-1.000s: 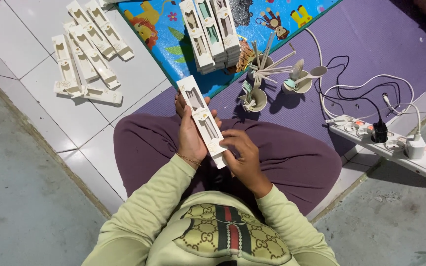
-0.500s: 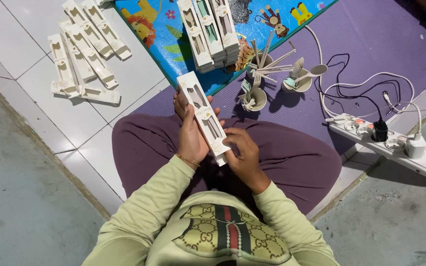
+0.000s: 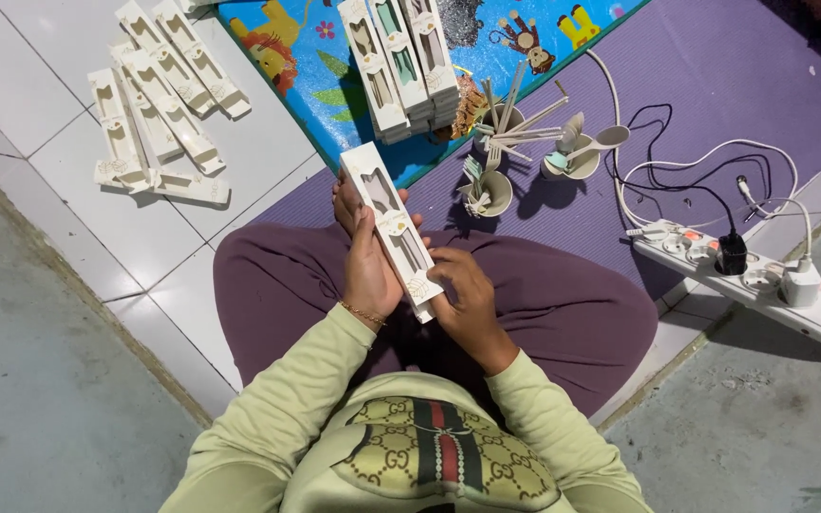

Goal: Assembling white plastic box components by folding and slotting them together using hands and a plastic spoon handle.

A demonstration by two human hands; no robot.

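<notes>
Seated cross-legged, purple trousers, on a purple mat (image 3: pixel 715 85) that abuts a bright animal-print play mat (image 3: pixel 315 85) and white tiled floor (image 3: pixel 49 171).

Largest items around: a white power strip (image 3: pixel 762 285) to the person's right with plugs and looping cables; a stack of long white window boxes (image 3: pixel 401 62) on the play mat; a loose heap of the same boxes (image 3: pixel 154 104) on the tiles, far left.

Ahead of the knees, three small cups (image 3: pixel 491 190) holding pale cutlery: forks, spoons, chopsticks.

In hand: one long white cutlery box (image 3: pixel 391 228), held over the lap, slanting up and away. Left hand (image 3: pixel 368 271) wraps its mid-length from behind, fingers closed around the long edges. Right hand (image 3: pixel 463 294) is at the lower end, fingertips pinched on the end, apparently at the flap; the exact contact is hidden.

Handling judgement: thin carton with cut-out windows, so light and fairly stiff lengthwise but easily crushed or bent across the window openings. Smooth, mildly slippery surface. Best held by the long edges near the middle, as the left hand does, with the end flap worked by fingertips only, no squeezing over the windows.
</notes>
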